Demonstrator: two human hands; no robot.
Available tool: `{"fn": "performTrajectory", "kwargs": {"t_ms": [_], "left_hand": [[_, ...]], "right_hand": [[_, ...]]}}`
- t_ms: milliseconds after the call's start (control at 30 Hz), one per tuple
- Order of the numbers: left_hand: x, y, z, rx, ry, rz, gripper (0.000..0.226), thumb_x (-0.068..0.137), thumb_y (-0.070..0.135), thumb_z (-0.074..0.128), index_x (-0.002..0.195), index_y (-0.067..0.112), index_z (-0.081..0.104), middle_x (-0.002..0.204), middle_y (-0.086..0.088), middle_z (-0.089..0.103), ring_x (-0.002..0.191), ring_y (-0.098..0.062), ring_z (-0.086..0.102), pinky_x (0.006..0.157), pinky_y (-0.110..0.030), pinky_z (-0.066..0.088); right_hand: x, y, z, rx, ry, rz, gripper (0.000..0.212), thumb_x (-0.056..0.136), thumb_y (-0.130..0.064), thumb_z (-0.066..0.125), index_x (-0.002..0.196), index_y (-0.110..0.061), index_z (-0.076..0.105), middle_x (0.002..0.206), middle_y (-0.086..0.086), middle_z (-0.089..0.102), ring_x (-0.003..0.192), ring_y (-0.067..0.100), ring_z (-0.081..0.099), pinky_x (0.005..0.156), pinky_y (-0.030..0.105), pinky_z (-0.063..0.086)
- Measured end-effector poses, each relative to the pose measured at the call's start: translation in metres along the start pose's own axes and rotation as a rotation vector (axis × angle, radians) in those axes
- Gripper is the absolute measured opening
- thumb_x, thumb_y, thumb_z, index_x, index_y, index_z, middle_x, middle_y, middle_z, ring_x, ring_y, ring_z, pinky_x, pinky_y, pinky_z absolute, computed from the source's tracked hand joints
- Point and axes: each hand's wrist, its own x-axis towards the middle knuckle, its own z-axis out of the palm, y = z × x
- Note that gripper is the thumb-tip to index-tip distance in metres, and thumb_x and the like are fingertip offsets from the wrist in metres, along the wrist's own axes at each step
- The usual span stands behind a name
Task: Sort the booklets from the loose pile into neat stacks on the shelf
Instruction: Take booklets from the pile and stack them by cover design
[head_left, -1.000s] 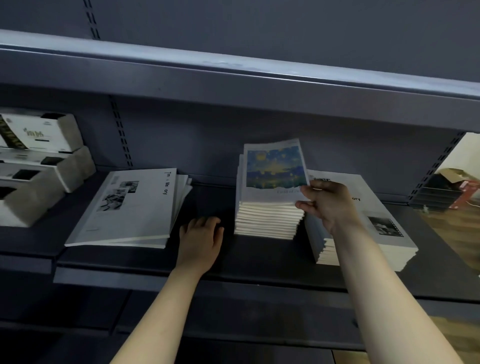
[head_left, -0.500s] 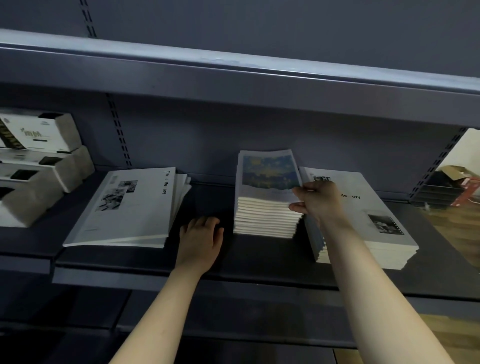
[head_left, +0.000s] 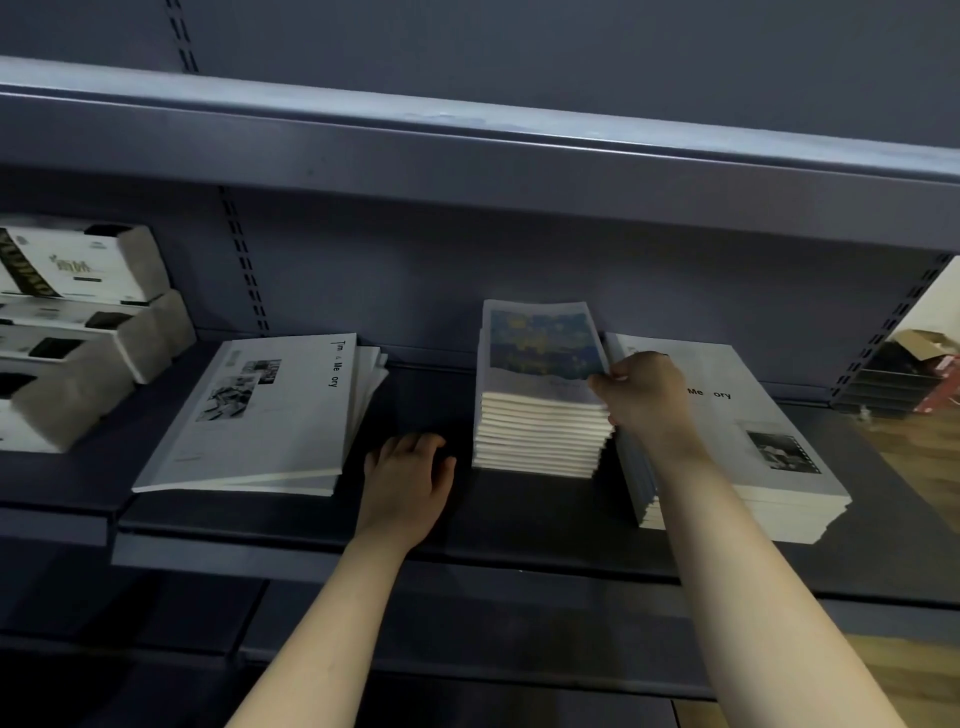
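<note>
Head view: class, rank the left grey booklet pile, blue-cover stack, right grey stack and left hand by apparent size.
1 and 2, unranked: the left grey booklet pile and the right grey stack look alike; the right forearm hides part of the latter.
3: the blue-cover stack.
4: the left hand.

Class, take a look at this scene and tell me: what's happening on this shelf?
A person is sorting booklets on a dark metal shelf. The right hand pinches a corner of the blue-and-yellow booklet topping the middle stack. The left hand rests on the shelf between that stack and a fanned pile of Time & Memory booklets. A third stack of that title stands at the right.
</note>
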Motion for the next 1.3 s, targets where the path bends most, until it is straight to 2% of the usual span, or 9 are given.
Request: {"fn": "performTrajectory", "kwargs": {"t_ms": [133,267,433,633,800,900,1033,1200,1300], "left_hand": [[0.000,0.001,0.000,0.004,-0.003,0.006,0.033,0.097,0.039,0.043,0.123,0.023,0.054,0.124,-0.001,0.058,0.119,-0.022,0.047,0.100,-0.040,0.032],[-0.002,0.000,-0.002,0.021,-0.020,-0.003,0.032,0.097,0.039,0.042,0.124,0.025,0.053,0.125,0.001,0.057,0.119,-0.020,0.047,0.101,-0.039,0.031],[-0.005,-0.001,-0.013,-0.054,-0.020,0.016,0.032,0.097,0.036,0.044,0.126,0.025,0.052,0.126,0.000,0.057,0.118,-0.020,0.049,0.100,-0.036,0.033],[-0.005,-0.020,-0.048,0.018,0.097,0.067,0.029,0.094,0.028,0.052,0.121,0.019,0.058,0.120,-0.006,0.061,0.108,-0.026,0.055,0.093,-0.038,0.040],[0.000,-0.066,-0.089,0.193,0.072,-0.238,0.035,0.092,0.034,0.048,0.122,0.016,0.056,0.121,-0.012,0.057,0.112,-0.034,0.051,0.091,-0.043,0.039],[-0.005,-0.101,-0.111,0.235,0.076,-0.411,0.042,0.091,0.043,0.047,0.121,0.015,0.056,0.118,-0.016,0.059,0.111,-0.037,0.051,0.091,-0.047,0.040],[-0.011,-0.131,-0.132,0.185,0.093,-0.653,0.067,0.084,0.061,0.049,0.128,0.010,0.053,0.127,-0.021,0.052,0.118,-0.042,0.045,0.091,-0.050,0.041],[-0.008,-0.141,-0.143,0.020,0.021,-0.771,0.093,0.065,0.071,0.068,0.131,0.007,0.052,0.131,-0.021,0.054,0.120,-0.041,0.049,0.091,-0.047,0.047],[-0.003,-0.140,-0.148,-0.001,0.036,-0.787,0.092,0.061,0.067,0.075,0.126,0.005,0.054,0.124,-0.020,0.059,0.114,-0.039,0.055,0.084,-0.042,0.047]], "right_hand": [[-0.006,0.002,0.000,-0.124,0.053,-0.039,0.030,0.084,-0.026,0.062,0.064,-0.002,0.063,0.066,0.011,0.059,0.076,0.031,0.059,0.055,0.029,0.037],[-0.018,0.006,-0.001,-0.055,0.099,-0.034,0.028,0.087,-0.034,0.064,0.091,-0.006,0.064,0.082,0.006,0.060,0.087,0.032,0.061,0.068,0.035,0.048],[-0.048,0.013,0.012,0.056,0.129,-0.069,0.041,0.093,-0.039,0.056,0.118,-0.008,0.042,0.103,0.016,0.065,0.096,0.034,0.061,0.073,0.038,0.047],[-0.086,0.016,0.034,0.138,0.116,-0.118,0.026,0.091,-0.027,0.061,0.109,-0.018,0.045,0.077,-0.010,0.056,0.069,0.005,0.055,0.058,0.021,0.041],[-0.098,0.022,0.058,-0.026,-0.141,-0.129,0.005,0.092,-0.027,0.057,0.089,-0.026,0.060,0.084,-0.009,0.061,0.077,0.006,0.056,0.066,0.023,0.040],[-0.103,0.024,0.068,-0.057,-0.172,-0.128,0.007,0.092,-0.024,0.056,0.087,-0.028,0.060,0.083,-0.011,0.059,0.073,-0.002,0.050,0.061,0.019,0.036],[-0.103,0.026,0.076,-0.064,-0.168,-0.128,0.009,0.091,-0.020,0.056,0.086,-0.025,0.062,0.086,-0.007,0.062,0.075,0.007,0.051,0.060,0.019,0.034],[-0.103,0.025,0.081,-0.101,-0.137,-0.126,0.010,0.088,-0.017,0.058,0.087,-0.025,0.064,0.090,-0.006,0.063,0.079,0.010,0.051,0.058,0.018,0.033],[-0.105,0.026,0.083,-0.121,-0.120,-0.147,0.009,0.087,-0.015,0.060,0.087,-0.022,0.066,0.094,-0.006,0.062,0.084,0.011,0.053,0.063,0.022,0.036]]}}
